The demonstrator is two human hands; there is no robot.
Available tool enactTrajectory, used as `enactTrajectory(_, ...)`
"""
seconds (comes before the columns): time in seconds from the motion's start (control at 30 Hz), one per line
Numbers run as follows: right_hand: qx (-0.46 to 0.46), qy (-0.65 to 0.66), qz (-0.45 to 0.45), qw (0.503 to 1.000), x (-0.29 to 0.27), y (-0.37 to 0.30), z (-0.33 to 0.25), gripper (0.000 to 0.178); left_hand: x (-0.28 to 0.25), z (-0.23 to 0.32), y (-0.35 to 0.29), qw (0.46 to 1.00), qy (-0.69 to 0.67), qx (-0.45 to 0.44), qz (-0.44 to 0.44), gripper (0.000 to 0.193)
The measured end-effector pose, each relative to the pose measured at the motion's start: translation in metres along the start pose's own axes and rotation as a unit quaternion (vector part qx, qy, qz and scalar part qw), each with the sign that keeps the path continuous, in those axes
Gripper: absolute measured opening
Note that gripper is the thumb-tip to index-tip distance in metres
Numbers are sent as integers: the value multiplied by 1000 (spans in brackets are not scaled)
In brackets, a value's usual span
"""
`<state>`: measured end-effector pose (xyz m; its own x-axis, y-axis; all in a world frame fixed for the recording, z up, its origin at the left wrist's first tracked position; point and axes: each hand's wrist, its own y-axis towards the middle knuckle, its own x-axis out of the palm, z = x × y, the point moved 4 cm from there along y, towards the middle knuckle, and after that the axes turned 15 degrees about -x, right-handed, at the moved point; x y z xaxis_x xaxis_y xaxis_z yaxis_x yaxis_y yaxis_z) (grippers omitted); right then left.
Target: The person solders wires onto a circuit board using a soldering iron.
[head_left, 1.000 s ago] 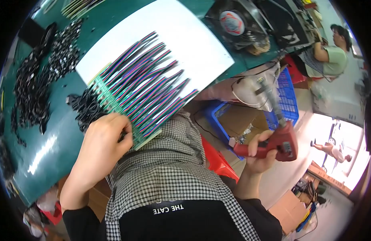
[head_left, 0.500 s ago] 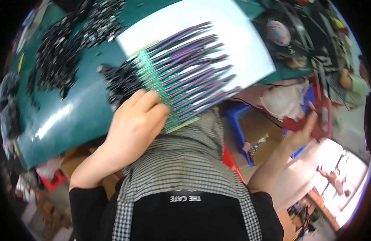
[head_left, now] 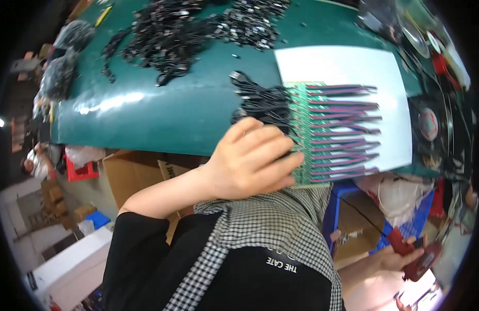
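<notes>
A green circuit board panel (head_left: 303,119) lies on a white sheet (head_left: 348,62). Black cables (head_left: 262,103) run from its left side, and several strands of multicoloured wires (head_left: 348,127) stick out to the right. My left hand (head_left: 252,158) is closed at the panel's near left edge, its curled fingers covering that edge and some cable ends. Low at the right, my right hand (head_left: 389,259) is wrapped round a dark red, gun-shaped tool (head_left: 423,262) with a black cord. The tool is away from the panel, and its tip cannot be made out.
Heaps of black cables (head_left: 167,36) and small metal-ended parts (head_left: 252,23) lie on the green table (head_left: 198,114). Wrapped bundles (head_left: 66,62) sit at its left end. A black round device (head_left: 428,124) stands at right; below are a blue crate (head_left: 330,212) and cardboard box (head_left: 130,176).
The view has swung, so the table and panel appear turned and farther right. My left hand stays at the panel's edge. My right hand still holds the red tool, now lower in view.
</notes>
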<state>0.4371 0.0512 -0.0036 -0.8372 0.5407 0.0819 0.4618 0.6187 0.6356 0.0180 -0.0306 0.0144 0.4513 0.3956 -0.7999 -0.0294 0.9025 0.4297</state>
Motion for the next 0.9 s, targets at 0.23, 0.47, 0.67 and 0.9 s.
enactTrajectory(0.23,-31,28,34,999,17,-2,-10,41,-55,-127,-1,913,199,-300,191,19)
enactTrajectory(0.47,-50,-27,14,998,17,0,-17,40,-69,-168,-8,928,243,-266,90,20)
enactTrajectory(0.67,-68,2,-14,998,11,0,-24,41,-85,-150,2,924,-26,-320,208,11)
enactTrajectory(0.9,69,177,-126,974,49,-67,-56,40,-37,-45,28,881,-350,-313,-66,7)
